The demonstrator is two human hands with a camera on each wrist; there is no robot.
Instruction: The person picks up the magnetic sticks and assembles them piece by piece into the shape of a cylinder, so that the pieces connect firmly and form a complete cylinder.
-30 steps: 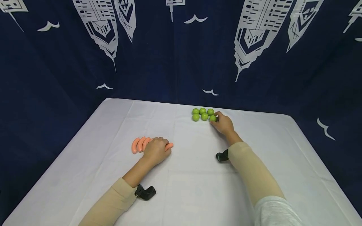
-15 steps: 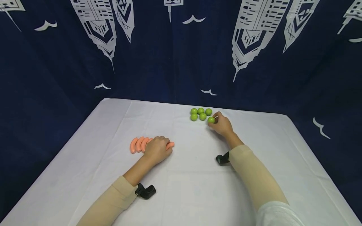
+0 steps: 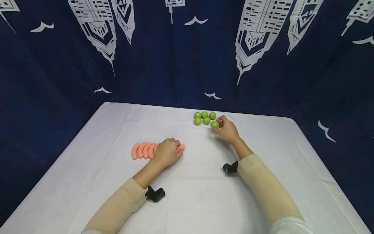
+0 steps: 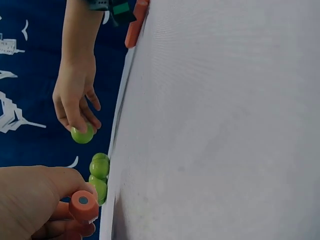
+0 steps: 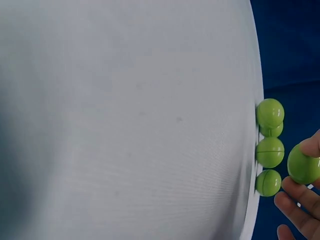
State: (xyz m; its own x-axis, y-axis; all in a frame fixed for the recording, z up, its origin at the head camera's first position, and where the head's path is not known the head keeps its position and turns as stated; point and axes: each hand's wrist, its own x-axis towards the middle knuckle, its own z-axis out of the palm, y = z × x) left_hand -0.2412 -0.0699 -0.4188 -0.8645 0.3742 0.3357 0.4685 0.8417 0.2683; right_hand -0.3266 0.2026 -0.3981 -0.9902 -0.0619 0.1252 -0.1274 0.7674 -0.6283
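My left hand [image 3: 168,152] grips a pink-orange toy sausage [image 3: 180,148] at the right end of a row of similar curved sausages [image 3: 145,150]. In the left wrist view, the end of the held sausage [image 4: 84,207] bears a round grey spot. Back on the right, my right hand [image 3: 229,131] pinches a shiny green ball [image 3: 214,124] between thumb and fingers, raised off the cloth. Several other green balls [image 3: 206,120] rest in two rows just left of it. Part of the sausage row is hidden behind my left hand.
A white cloth covers the table [image 3: 187,195], whose far edge lies close behind the balls. Behind hangs a dark blue curtain [image 3: 163,65] with white prints. A reddish bar [image 4: 136,25] shows at the top of the left wrist view.
My right hand has drawn the green ball away from the group, toward the front. My left hand has shifted right and slightly back with the sausage, uncovering more of the row.
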